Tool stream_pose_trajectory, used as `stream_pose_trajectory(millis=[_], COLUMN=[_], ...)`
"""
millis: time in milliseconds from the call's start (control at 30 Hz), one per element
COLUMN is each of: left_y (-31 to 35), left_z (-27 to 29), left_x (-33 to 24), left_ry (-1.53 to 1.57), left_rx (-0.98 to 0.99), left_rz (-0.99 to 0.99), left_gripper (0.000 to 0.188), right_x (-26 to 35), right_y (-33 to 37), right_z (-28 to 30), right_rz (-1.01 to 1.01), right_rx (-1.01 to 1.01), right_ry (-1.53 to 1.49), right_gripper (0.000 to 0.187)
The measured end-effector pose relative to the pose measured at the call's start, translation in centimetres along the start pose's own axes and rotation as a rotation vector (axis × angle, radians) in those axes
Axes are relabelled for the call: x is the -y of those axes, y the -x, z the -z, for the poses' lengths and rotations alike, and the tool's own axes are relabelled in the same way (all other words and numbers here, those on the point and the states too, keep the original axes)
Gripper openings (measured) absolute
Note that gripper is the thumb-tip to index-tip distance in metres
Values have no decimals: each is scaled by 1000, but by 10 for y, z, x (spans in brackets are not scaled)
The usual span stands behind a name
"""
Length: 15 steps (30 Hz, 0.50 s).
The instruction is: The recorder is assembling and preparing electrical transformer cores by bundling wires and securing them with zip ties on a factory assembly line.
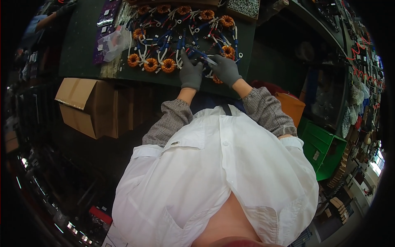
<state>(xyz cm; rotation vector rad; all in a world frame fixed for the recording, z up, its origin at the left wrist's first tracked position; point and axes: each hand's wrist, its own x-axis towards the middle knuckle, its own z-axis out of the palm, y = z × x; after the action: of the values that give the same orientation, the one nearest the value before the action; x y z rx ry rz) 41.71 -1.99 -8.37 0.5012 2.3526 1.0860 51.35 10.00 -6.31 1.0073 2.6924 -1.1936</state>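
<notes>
Both my hands wear grey gloves and are over the dark green table (88, 68), among copper-wound ring coils with white and blue-sleeved leads. My left hand (191, 74) has its index finger stretched out along the leads, its thumb apart from it; I see nothing plainly gripped there. The fingers of my right hand (226, 70) are closed on a thin blue-and-white lead (210, 61), which points toward the left hand. A coil (168, 65) lies just left of my left hand. Another coil (228, 52) sits beyond my right hand, and one (217, 79) shows partly between the hands.
Purple circuit boards (103, 31) and a clear plastic bag (113, 43) lie on the left. A box of small metal parts (243, 8) stands at the far right. Below the table are cardboard boxes (84, 105), a green crate (319, 144) and an orange bin (290, 107).
</notes>
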Motion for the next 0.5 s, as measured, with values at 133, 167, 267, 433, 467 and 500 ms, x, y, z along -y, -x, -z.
stream_pose_trajectory(millis=[133,167,267,433,467,500], left_y=[-3,-6,-6,1,2,3], left_z=[2,9,23,8,5,3], left_x=[0,-3,7,8,8,9], left_ry=[252,458,457,175,176,173], left_rx=[75,202,320,216,217,159], left_rz=[93,163,83,-173,-172,-210], left_gripper=[64,56,45,38,38,37], right_x=[-43,-49,-40,-26,-28,-28], right_y=[-1,-4,-2,14,16,18], right_z=[-8,-8,6,25,23,22], right_rz=[-249,-252,-136,-102,-113,-124], right_rx=[-91,-94,-249,-63,27,119], right_ry=[-289,-291,-450,-393,-493,-593], right_gripper=[35,35,40,35,34,32])
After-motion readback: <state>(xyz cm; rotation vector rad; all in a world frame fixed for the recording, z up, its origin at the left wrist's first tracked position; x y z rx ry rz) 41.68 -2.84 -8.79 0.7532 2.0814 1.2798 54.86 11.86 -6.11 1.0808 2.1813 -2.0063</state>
